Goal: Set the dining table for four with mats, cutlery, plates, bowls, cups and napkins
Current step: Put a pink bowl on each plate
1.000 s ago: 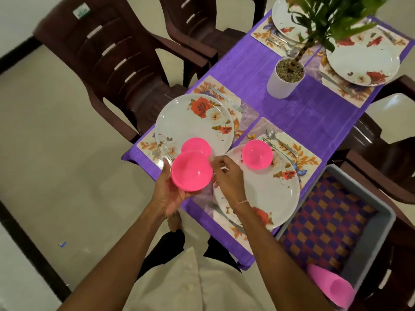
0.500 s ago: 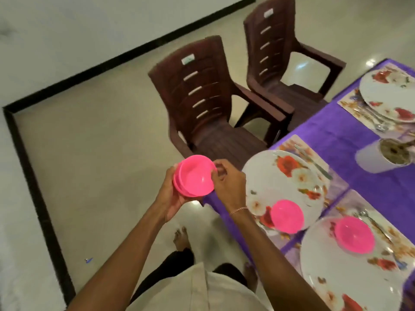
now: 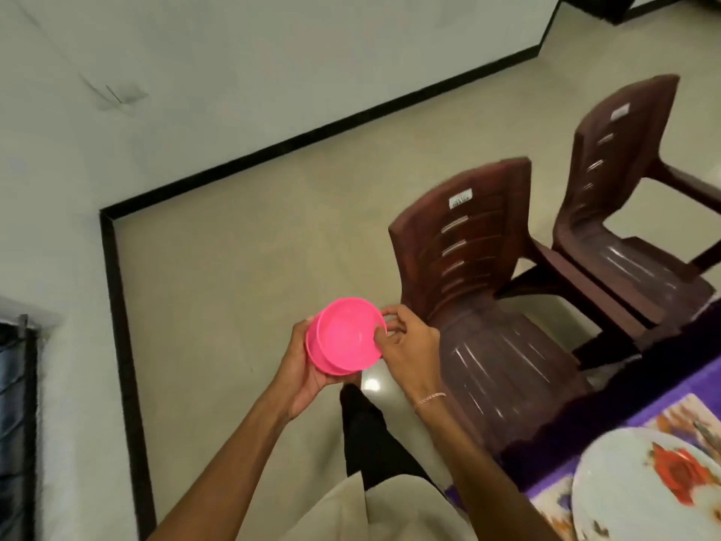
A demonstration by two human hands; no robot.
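Left hand (image 3: pixel 308 370) cups the 2 nested pink bowls (image 3: pixel 343 339) from below, fingers curled round the base. The bowls are in the air over the floor, left of the near chair (image 3: pixel 487 326), well apart from the table (image 3: pixel 698 378) corner. Mouths face up toward us, tilted slightly right; they're round, so no long axis. Right hand (image 3: pixel 409 345) pinches the top bowl's right rim. Far right: 1 plate (image 3: pixel 643 490) on a mat (image 3: pixel 554 509). We judge mats and plates started, these 2 bowls unplaced; cups and napkins not in view.
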